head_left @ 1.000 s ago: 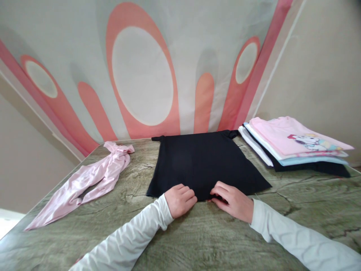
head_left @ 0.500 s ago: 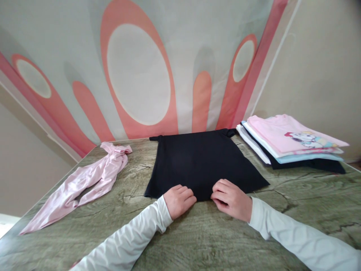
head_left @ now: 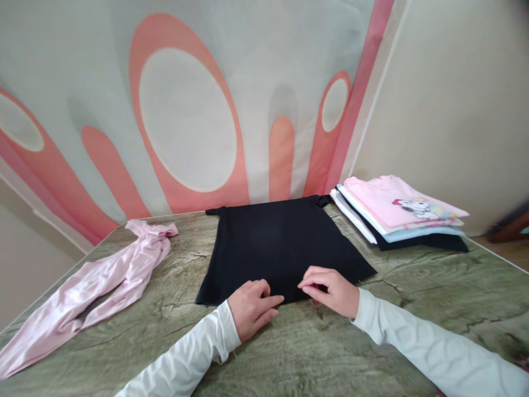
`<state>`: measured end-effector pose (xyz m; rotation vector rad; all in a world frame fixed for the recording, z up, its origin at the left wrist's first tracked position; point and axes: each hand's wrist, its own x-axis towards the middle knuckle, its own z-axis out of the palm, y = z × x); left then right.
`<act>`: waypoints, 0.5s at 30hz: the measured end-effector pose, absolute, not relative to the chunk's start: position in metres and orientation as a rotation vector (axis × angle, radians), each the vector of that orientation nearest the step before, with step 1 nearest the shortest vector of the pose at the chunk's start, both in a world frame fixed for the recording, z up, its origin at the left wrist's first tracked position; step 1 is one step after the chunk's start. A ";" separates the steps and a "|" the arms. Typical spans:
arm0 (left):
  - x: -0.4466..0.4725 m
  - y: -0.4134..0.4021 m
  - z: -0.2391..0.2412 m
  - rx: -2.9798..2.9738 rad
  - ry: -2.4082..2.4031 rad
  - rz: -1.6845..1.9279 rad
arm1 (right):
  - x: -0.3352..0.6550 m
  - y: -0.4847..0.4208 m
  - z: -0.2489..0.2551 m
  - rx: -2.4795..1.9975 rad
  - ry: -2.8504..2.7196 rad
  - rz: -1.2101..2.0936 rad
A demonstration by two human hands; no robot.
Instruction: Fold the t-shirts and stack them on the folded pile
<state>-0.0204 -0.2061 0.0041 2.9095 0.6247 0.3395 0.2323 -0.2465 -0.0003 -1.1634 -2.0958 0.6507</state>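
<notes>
A black garment (head_left: 273, 237), probably a shirt, lies spread flat with its near hem toward me and small sleeve-like ends at its far corners. My left hand (head_left: 253, 309) rests at the near hem, left of its middle, index finger stretched out and the other fingers loosely bent; it grips nothing visible. Over the hem's right part, my right hand (head_left: 328, 289) has thumb and fingertips brought together in a pinch. Whether fabric or something small sits between those tips cannot be made out.
Crumpled pink clothing (head_left: 111, 275) lies on the left of the wood-patterned table (head_left: 289, 358). A stack of folded clothes (head_left: 405, 212), topped by a pink shirt with a cartoon print, stands at the back right. A patterned backdrop (head_left: 256, 82) rises behind the table.
My left hand has loosened from the hem, its index finger now extended. My right hand's fingertips have lifted slightly and pinch together. The view has shifted right; the garment lies the same.
</notes>
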 end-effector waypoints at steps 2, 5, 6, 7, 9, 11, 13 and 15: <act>-0.020 -0.205 0.004 2.895 0.609 0.338 | 0.242 -0.240 -0.003 -1.265 -2.030 0.592; -0.021 -0.204 0.004 2.864 0.594 0.346 | 0.254 -0.235 -0.003 -1.444 -2.074 0.464; -0.021 -0.204 0.004 2.849 0.597 0.348 | 0.256 -0.235 -0.001 -1.494 -2.116 0.437; -0.021 -0.204 0.005 2.832 0.603 0.349 | 0.257 -0.236 0.001 -1.533 -2.162 0.421; -0.022 -0.205 0.006 2.789 0.608 0.349 | 0.257 -0.240 0.007 -1.582 -2.244 0.419; -0.023 -0.206 0.009 2.738 0.599 0.339 | 0.255 -0.244 0.012 -1.596 -2.310 0.442; -0.025 -0.209 0.012 2.674 0.585 0.310 | 0.254 -0.248 0.015 -1.583 -2.364 0.475; -0.026 -0.210 0.017 2.595 0.577 0.265 | 0.255 -0.249 0.016 -1.557 -2.416 0.514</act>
